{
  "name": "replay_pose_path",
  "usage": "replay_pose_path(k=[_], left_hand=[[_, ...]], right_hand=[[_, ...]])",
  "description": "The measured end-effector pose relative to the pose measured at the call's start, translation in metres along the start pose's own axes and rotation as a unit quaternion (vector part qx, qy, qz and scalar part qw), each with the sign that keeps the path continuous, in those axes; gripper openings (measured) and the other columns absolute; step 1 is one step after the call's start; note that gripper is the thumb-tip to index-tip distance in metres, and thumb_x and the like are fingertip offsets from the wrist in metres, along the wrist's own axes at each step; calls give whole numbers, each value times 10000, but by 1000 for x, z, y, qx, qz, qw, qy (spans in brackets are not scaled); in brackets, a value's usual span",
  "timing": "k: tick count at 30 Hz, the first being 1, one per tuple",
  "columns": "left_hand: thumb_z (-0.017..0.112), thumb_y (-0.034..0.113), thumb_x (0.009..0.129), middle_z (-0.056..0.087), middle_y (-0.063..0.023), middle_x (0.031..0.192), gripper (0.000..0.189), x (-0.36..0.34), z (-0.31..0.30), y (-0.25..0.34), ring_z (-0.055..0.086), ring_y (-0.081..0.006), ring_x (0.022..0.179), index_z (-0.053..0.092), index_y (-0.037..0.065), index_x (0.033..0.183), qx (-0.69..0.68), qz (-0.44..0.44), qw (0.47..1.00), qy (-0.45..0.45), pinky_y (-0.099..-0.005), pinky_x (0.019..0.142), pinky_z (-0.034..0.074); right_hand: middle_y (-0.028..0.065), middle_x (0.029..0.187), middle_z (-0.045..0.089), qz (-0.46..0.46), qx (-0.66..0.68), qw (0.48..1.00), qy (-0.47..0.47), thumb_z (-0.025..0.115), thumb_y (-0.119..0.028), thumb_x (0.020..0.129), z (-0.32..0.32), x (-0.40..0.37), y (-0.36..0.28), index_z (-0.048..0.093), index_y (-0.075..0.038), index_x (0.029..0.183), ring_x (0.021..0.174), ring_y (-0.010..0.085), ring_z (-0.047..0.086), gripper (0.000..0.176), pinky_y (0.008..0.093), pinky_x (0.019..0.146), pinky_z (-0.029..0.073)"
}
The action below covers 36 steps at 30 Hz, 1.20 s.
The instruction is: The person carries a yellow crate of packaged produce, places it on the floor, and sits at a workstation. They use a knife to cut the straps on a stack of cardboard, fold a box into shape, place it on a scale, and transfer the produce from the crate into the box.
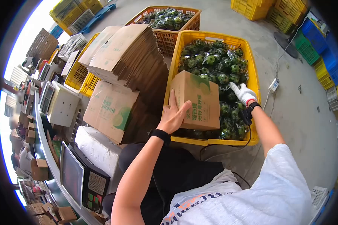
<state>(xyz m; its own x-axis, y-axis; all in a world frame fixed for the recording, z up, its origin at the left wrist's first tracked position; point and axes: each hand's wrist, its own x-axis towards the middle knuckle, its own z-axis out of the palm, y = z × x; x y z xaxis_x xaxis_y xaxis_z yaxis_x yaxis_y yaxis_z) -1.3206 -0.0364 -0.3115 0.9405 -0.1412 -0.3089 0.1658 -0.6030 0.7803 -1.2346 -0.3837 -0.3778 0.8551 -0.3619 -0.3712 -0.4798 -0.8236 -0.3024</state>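
My bare left hand [174,115] grips the left side of a cardboard box [197,103] with green print, its thumb across the printed face. The box sits tilted on top of clear-bagged green fruit, which look like limes [210,58], in a yellow plastic crate [254,71]. My right hand [244,93], in a white glove with a red cuff, reaches over the right part of this crate. Its fingers stretch out just at the bagged limes, and I see nothing held in them. The box's inside is hidden from view.
Flattened cardboard boxes [127,50] stand stacked left of the crate, with a printed box [110,108] before them. A digital scale [80,180] is at lower left, beside white foam [97,148]. Behind stands an orange crate [169,39] of bagged fruit. A power strip [274,85] lies right.
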Motion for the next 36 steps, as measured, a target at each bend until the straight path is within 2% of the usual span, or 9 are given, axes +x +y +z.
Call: replay_pose_path(k=[5,7,13,16,18,25,27,31,36], left_hand=[[465,694,847,207,-369,1518,1043,2,6,-11,417,-549,1225,9,108,1580,22,56,998,2,-463,1084,357],[450,696,851,134,-284,1587,1067,1,2,2,378,-540,1263,-55,92,1571,-51,-103,992,-59,-483,1103,322],[447,714,847,90,-309,1578,1108,-3,-2,8,309,-510,1324,-123,83,1558,-73,-105,988,-90,-501,1135,252],[443,731,839,127,-364,1526,1107,0,-1,4,326,-522,1308,-158,139,1557,-77,-119,984,-104,-525,1113,287],[442,742,832,148,-389,1496,1106,2,-1,3,336,-531,1297,-177,179,1556,-79,-132,982,-109,-539,1087,338],[442,707,833,338,-332,1404,1060,13,-2,-25,492,-441,1205,-201,259,1546,-184,-46,981,-34,-505,822,556],[384,634,897,338,-106,1518,875,-16,-16,15,502,-282,1252,-22,248,1570,-327,-89,939,-57,-521,838,517],[394,720,835,512,-82,1372,783,-29,-22,13,554,-273,1183,346,262,1468,-450,-132,882,-50,-524,788,533],[404,797,794,589,-42,1321,839,-25,-11,-2,580,-225,1136,503,233,1407,-579,-57,804,-125,-511,839,474]], right_hand=[[112,1601,257,-47,165,977,-131,296,-803,877,53,55,36,222,-150,1559,1473,296,228,947,449,1187,201],[51,1646,143,-82,344,908,-226,255,-758,924,70,63,51,123,-185,1587,1518,234,90,886,484,1215,107],[93,1538,390,78,398,893,-196,529,-607,939,40,6,17,398,-86,1497,1389,199,374,775,358,1157,288],[81,1417,532,10,539,797,-272,561,-524,961,42,-5,13,462,-79,1448,1260,182,519,668,345,1067,417],[60,1330,598,-49,689,623,-367,555,-464,984,37,-32,-14,512,-80,1393,1163,191,586,563,337,990,483],[25,1208,630,-45,725,621,-295,465,-438,1031,52,-64,-65,548,-62,1330,1061,180,612,487,344,909,506],[44,1229,624,-110,706,639,-283,462,-430,1030,55,-41,-62,529,-65,1350,1085,193,607,491,357,934,502],[81,1271,613,-318,661,585,-345,454,-414,1028,56,-7,-45,491,-70,1392,1132,219,598,503,383,984,496],[122,1204,637,-267,627,629,-375,448,-381,1023,-33,-80,-101,512,-38,1363,1034,268,643,487,384,910,542]])
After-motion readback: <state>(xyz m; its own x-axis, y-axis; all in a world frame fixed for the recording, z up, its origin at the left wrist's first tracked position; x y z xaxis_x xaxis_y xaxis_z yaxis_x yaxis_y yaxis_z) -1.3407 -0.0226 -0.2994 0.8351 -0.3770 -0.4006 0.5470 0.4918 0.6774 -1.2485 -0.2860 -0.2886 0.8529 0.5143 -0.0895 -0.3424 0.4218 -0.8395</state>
